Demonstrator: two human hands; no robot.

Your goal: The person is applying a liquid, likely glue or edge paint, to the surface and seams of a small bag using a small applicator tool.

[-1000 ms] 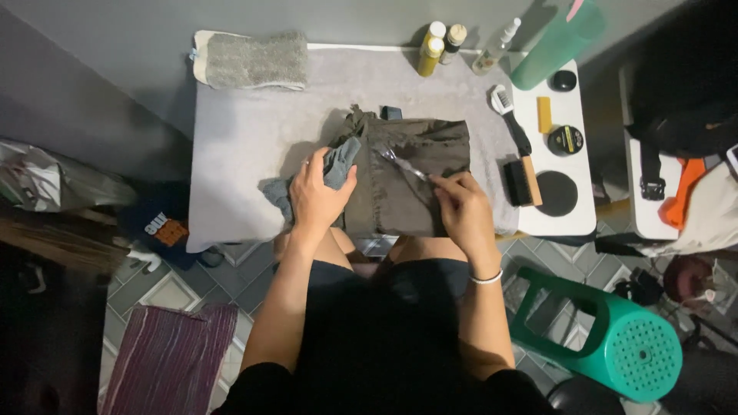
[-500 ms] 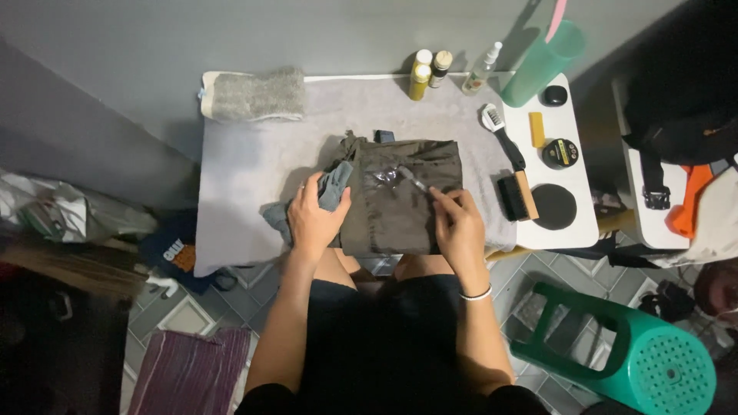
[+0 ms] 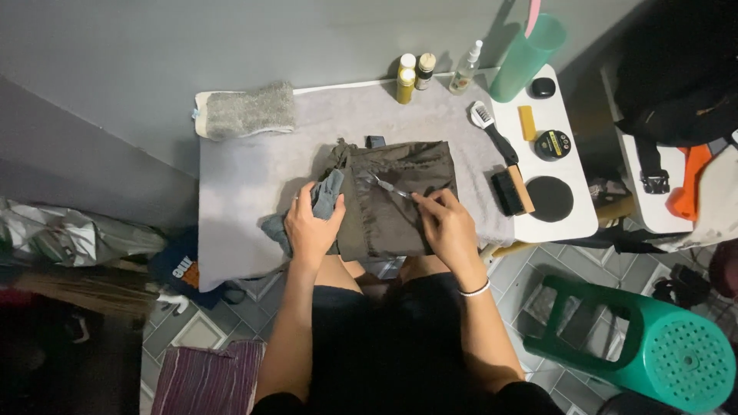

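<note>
Olive bag worked on with cloth and thin tool.

A grey cloth (image 3: 327, 196) is gripped in the closed left hand (image 3: 309, 224), just left of the bag (image 3: 392, 207). A thin metal tool (image 3: 390, 187), possibly tweezers, is pinched by the right hand (image 3: 446, 223), its tip lying on the bag beyond the fingertips.

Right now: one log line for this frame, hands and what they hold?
left hand: holds grey cloth | right hand: holds thin metal tool on olive-brown fabric bag | surface: grey-covered table
</note>
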